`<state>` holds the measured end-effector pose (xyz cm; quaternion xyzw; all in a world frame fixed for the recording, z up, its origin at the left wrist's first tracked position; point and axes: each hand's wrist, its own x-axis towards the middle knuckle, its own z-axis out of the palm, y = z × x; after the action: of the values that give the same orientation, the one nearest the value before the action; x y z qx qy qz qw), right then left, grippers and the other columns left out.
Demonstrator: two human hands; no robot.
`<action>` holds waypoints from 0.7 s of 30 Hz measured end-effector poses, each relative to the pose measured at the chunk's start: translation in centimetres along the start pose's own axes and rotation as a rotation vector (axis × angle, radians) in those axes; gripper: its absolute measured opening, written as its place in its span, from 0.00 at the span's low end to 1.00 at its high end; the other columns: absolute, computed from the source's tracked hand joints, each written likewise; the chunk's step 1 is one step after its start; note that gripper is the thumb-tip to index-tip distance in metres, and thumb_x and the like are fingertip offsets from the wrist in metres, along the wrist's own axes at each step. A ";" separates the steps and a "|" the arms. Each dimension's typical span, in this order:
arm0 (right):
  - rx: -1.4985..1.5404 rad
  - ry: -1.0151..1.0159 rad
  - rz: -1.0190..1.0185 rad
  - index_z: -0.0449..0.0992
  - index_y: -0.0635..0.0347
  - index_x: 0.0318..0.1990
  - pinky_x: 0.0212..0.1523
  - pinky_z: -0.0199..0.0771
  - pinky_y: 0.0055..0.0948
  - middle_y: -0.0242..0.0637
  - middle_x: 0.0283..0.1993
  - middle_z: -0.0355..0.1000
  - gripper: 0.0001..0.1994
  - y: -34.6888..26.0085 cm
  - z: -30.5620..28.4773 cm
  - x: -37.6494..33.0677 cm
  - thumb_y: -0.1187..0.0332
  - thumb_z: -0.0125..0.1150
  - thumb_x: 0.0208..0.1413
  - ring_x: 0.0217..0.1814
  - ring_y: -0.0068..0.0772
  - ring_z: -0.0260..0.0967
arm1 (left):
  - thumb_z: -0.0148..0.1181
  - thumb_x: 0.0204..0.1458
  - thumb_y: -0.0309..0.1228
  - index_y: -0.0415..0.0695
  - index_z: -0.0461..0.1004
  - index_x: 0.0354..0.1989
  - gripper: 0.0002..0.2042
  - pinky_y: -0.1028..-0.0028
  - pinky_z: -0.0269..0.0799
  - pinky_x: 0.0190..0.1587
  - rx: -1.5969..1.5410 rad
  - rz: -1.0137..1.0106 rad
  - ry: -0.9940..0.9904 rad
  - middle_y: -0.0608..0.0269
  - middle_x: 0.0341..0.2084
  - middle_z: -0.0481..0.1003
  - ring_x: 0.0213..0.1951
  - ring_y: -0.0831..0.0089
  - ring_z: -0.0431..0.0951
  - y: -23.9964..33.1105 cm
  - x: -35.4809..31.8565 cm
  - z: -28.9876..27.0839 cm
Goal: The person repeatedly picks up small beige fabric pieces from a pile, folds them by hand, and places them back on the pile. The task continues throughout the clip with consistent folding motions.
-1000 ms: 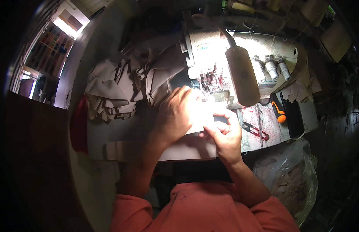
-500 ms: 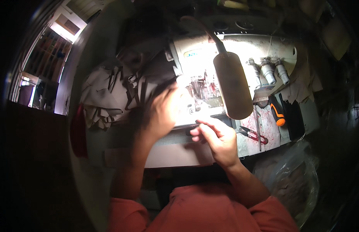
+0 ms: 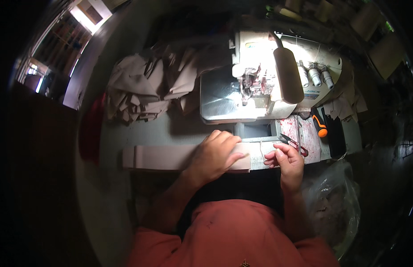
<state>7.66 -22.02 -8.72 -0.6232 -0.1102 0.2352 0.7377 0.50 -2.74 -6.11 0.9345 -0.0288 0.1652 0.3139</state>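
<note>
Moved since the earlier frames: both hands, drawn back from the needle area toward the table's front edge.
Overlock sewing machine (image 3: 260, 84): landmark, lamp-lit, needle area unoccupied.
Cut fabric pile (image 3: 144, 89): left of the machine, stacked within reach.
Pale fabric strip (image 3: 171, 156): in front of the machine, flat along the edge.
Left hand (image 3: 215, 155): open palm pinning the strip, grasping nothing.
Right hand (image 3: 286, 160): front-right of the machine, fingers pinched narrow, apparently on a thread.
Orange-handled tool (image 3: 320, 124): right of the machine.
</note>
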 end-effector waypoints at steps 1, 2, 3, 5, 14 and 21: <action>-0.001 -0.025 0.006 0.66 0.68 0.41 0.29 0.67 0.17 0.40 0.29 0.70 0.09 -0.2 0.2 -0.3 0.74 0.44 0.53 0.28 0.23 0.68 | 0.57 0.40 0.34 0.41 0.69 0.29 0.11 0.71 0.62 0.36 0.111 -0.079 0.013 0.60 0.26 0.67 0.33 0.63 0.66 -0.2 -0.6 1.2; -0.005 -0.046 0.002 0.66 0.68 0.41 0.29 0.67 0.17 0.40 0.29 0.70 0.09 -0.4 0.5 -0.5 0.74 0.44 0.54 0.28 0.23 0.68 | 0.58 0.39 0.33 0.40 0.69 0.28 0.10 0.70 0.62 0.37 0.096 -0.171 0.006 0.60 0.25 0.67 0.33 0.63 0.66 -0.9 -0.8 2.3; -0.004 -0.062 -0.001 0.66 0.68 0.41 0.29 0.67 0.17 0.40 0.30 0.70 0.09 -0.6 0.8 -0.7 0.74 0.44 0.54 0.28 0.23 0.67 | 0.59 0.38 0.32 0.40 0.70 0.27 0.10 0.69 0.62 0.37 0.081 -0.260 -0.008 0.59 0.23 0.68 0.32 0.63 0.66 -1.5 -0.9 3.1; -0.032 -0.069 -0.004 0.66 0.68 0.41 0.29 0.67 0.17 0.40 0.30 0.70 0.09 -0.9 1.0 -0.8 0.74 0.44 0.54 0.28 0.23 0.67 | 0.58 0.39 0.30 0.39 0.70 0.25 0.08 0.70 0.62 0.36 -0.066 -0.159 0.065 0.60 0.23 0.67 0.31 0.63 0.66 -2.3 -1.1 3.4; -0.683 -0.261 -0.275 0.68 0.66 0.28 0.29 0.62 0.24 0.38 0.31 0.64 0.09 -0.2 4.4 1.8 0.72 0.60 0.39 0.28 0.28 0.61 | 0.56 0.41 0.26 0.39 0.72 0.27 0.05 0.69 0.63 0.37 -0.199 0.061 0.426 0.59 0.27 0.69 0.33 0.62 0.67 -1.9 -2.1 2.4; -0.059 -0.206 -0.094 0.67 0.65 0.30 0.32 0.64 0.16 0.31 0.28 0.68 0.03 -5.0 7.8 -0.4 0.77 0.49 0.47 0.30 0.17 0.64 | 0.45 0.51 0.41 0.43 0.66 0.38 0.14 0.68 0.63 0.43 -1.833 -0.427 0.550 0.59 0.39 0.68 0.43 0.65 0.66 -1.5 -9.6 -0.3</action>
<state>4.76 -16.02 -2.29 -0.6114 -0.2216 0.2598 0.7139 -8.42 -1.84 -9.95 0.2431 0.0979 0.2308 0.9370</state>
